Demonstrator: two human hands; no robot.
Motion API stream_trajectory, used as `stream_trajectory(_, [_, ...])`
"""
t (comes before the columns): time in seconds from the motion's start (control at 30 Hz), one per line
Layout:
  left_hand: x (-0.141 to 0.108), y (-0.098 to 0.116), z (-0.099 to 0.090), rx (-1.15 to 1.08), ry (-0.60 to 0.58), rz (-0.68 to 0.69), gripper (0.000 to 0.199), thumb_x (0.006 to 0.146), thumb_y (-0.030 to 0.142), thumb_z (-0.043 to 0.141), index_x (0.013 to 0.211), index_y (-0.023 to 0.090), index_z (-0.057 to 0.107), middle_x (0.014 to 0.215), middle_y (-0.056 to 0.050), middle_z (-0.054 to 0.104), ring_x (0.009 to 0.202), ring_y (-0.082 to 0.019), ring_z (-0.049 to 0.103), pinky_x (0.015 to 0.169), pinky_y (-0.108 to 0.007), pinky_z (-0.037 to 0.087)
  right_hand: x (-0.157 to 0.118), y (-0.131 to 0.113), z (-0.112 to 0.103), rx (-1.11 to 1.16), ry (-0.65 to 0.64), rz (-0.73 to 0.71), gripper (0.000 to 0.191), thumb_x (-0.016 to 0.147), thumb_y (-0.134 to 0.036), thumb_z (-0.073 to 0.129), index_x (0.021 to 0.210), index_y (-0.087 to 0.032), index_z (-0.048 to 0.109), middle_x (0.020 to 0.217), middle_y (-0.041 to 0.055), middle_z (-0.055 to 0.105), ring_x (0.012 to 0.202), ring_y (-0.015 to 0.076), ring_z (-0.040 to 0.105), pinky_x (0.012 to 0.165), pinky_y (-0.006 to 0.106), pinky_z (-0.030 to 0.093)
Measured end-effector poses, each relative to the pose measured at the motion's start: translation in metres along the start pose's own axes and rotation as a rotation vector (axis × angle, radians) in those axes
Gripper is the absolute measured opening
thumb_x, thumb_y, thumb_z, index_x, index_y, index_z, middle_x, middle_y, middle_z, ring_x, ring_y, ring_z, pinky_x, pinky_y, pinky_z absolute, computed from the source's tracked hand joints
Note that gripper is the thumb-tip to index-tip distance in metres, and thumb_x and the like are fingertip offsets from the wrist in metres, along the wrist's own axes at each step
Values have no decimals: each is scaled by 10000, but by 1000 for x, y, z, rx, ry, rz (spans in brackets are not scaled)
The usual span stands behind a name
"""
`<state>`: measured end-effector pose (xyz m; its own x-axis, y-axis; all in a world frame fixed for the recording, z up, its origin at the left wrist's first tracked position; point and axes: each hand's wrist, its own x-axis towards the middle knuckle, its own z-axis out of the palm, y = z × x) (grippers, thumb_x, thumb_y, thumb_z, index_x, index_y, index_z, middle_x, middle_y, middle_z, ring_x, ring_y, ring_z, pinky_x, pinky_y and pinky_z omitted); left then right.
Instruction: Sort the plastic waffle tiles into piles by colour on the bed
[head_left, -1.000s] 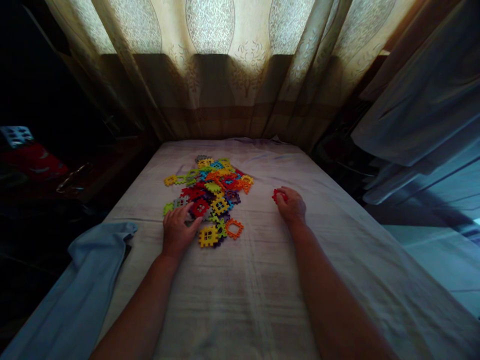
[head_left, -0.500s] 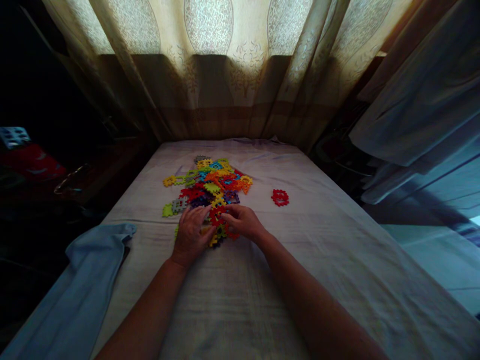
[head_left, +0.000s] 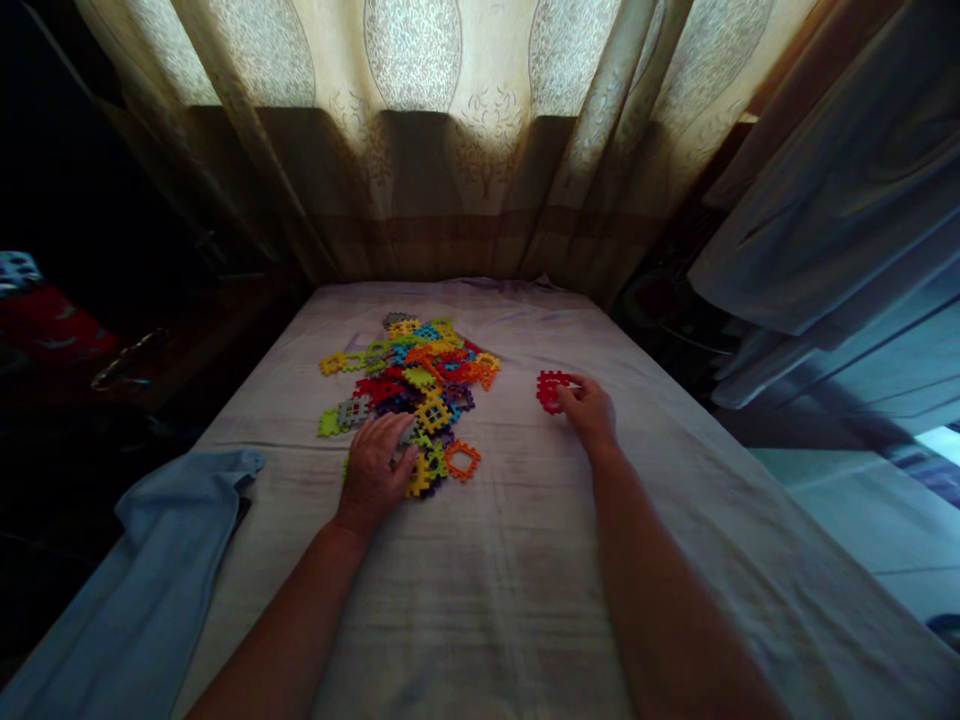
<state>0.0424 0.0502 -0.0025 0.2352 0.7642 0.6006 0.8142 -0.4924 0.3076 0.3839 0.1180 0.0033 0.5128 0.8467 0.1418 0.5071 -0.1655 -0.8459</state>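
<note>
A heap of colourful plastic interlocking pieces with notched edges lies on the sheet in front of me. My left hand rests over the near left side of the heap, fingers loosely spread and gripping nothing I can see. Off to the right of the heap, my right hand pinches a red interlocking piece between thumb and fingers, at or just above the sheet. An orange open-framed piece lies at the heap's near right edge, and a yellow window-like piece is just beyond my left fingertips.
A pale sheet covers the bed. Blue cloth hangs over its left edge. Patterned curtains close off the far side, and clothes hang on the right. A red bag-like item sits at far left.
My right hand has carried a red piece from the heap rightward to where another red piece lay alone. My left hand has stayed by the heap. The orange piece now shows fully.
</note>
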Motion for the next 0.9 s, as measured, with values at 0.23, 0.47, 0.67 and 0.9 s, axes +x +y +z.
stream_trajectory(0.23, [1,-2,1,-20,65,-16,340,925,306,483,1233,218,596,1217,-92,683,1171,-244,604,1077,-466,437,11,33,-13,-159,133,61,429,747,-340,601,1125,-160,692,964,95,740,852,234,671,817,367,514])
stream_trajectory(0.47, [1,-11,-3,-31,102,-75,314,927,310,481,1194,214,616,1210,-100,680,1161,-238,607,1061,-454,450,9,38,-11,-186,267,9,416,762,-335,542,1098,-151,704,1067,128,711,988,262,627,928,408,474])
stream_trajectory(0.67, [26,-23,-10,38,112,-104,331,940,365,443,1154,214,646,1213,-102,681,1158,-245,608,1046,-454,442,4,39,-4,-212,268,-58,403,785,-355,474,1034,-163,726,1017,113,701,819,225,618,847,385,489])
stream_trajectory(0.9, [92,-53,15,162,-337,-204,394,919,433,427,1195,240,632,1327,-95,637,1240,-275,567,1037,-468,416,-1,30,-4,-232,224,-36,399,787,-343,468,1017,-161,737,992,121,701,822,232,612,795,356,477])
